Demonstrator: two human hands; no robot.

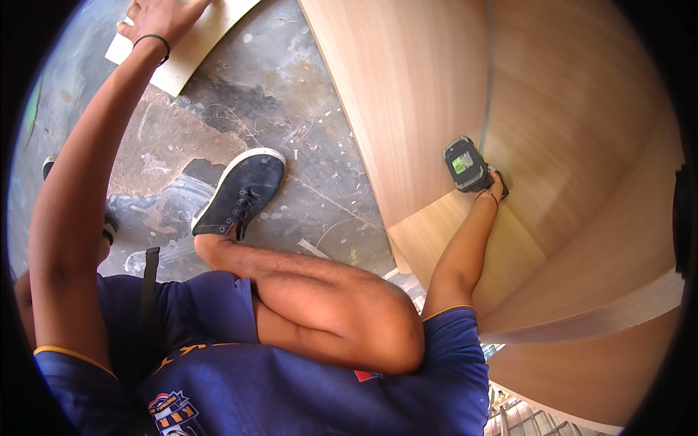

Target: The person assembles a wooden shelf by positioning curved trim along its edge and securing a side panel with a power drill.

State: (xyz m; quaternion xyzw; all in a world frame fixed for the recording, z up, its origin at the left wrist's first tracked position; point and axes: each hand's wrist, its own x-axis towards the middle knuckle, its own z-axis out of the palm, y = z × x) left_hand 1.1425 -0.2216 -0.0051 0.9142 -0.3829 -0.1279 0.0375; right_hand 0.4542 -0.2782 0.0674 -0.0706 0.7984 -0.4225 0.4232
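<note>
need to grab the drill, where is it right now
In the head view the cordless drill is right of centre, gripped in the right hand and pressed against the wooden cabinet panel, above the person's bent knee.

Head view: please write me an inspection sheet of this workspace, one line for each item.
Surface: grey concrete floor, stained and dusty.
Job's things: cordless drill against the wooden cabinet panel; pale board lying on the floor.
Clutter: small chips and a thin wire on the floor.
Grippers: right hand holds the drill; left hand rests flat on the board.
Cables: nothing seen.
Surroundings: person's dark shoe, bare knee, blue shirt.
</note>
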